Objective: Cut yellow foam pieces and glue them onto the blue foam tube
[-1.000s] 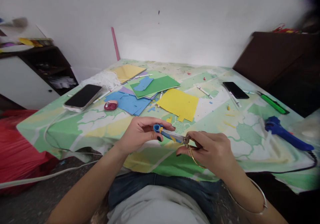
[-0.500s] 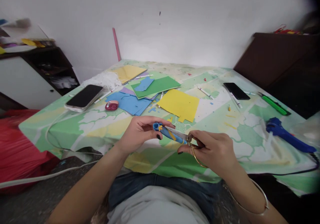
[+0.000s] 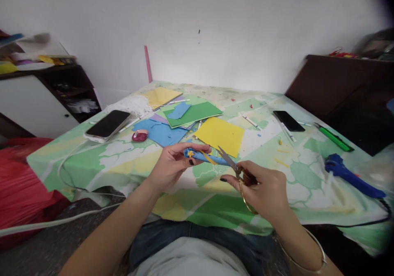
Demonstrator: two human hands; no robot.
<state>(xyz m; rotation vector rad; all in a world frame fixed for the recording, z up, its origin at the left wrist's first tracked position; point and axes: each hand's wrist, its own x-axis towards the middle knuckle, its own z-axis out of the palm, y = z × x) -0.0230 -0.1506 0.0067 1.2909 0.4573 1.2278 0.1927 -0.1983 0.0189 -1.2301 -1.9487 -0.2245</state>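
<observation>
My left hand (image 3: 170, 165) grips a rolled blue foam tube (image 3: 220, 160) near its left end, thumb in front and fingers behind. A small yellow flower-like shape (image 3: 190, 153) sits on that end, and a yellow strip (image 3: 208, 157) runs slantwise over the tube. In my right hand (image 3: 263, 188) are gold-handled scissors (image 3: 228, 159), their blades pointing up and left across the right part of the tube. Whether the blades touch the foam I cannot tell. Beyond the hands lies a yellow foam sheet (image 3: 221, 135).
Blue sheets (image 3: 166, 134) and green sheets (image 3: 200, 114) lie behind my left hand. A phone (image 3: 108, 125) and a red case (image 3: 140, 135) are at left. On the right are another phone (image 3: 288, 121), a green cutter (image 3: 334, 138) and a blue glue gun (image 3: 353, 176).
The scissors have turned steeper, their tips now lifted off the middle of the tube. The tube lies more level. My view has tilted slightly upward.
</observation>
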